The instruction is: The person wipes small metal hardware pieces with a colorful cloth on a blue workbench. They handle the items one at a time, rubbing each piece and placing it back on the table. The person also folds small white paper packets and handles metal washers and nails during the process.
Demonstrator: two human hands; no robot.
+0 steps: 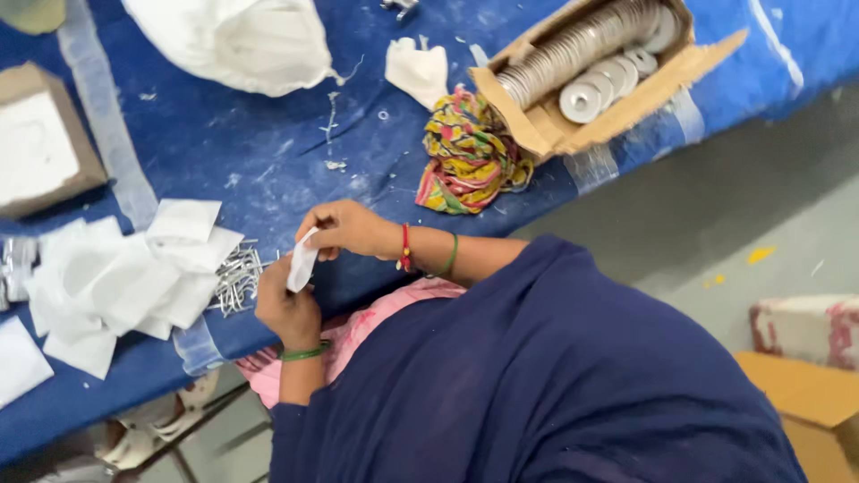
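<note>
Head view: both hands are pinching a small white pouch (302, 261) over the blue desk (268, 143) edge; left hand (288, 313) gripping below, right hand (344, 230) closed on its top; metal pins (237, 277) lying just beside; apparently filling, needing steady fingers.

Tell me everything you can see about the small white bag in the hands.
The small white bag looks like thin, soft plastic or paper, flat and narrow, standing roughly upright above the edge of the blue table. The upper hand pinches its top edge; the lower hand holds its bottom. Whether anything is inside cannot be told. A heap of metal clips lies just beside it.
</note>
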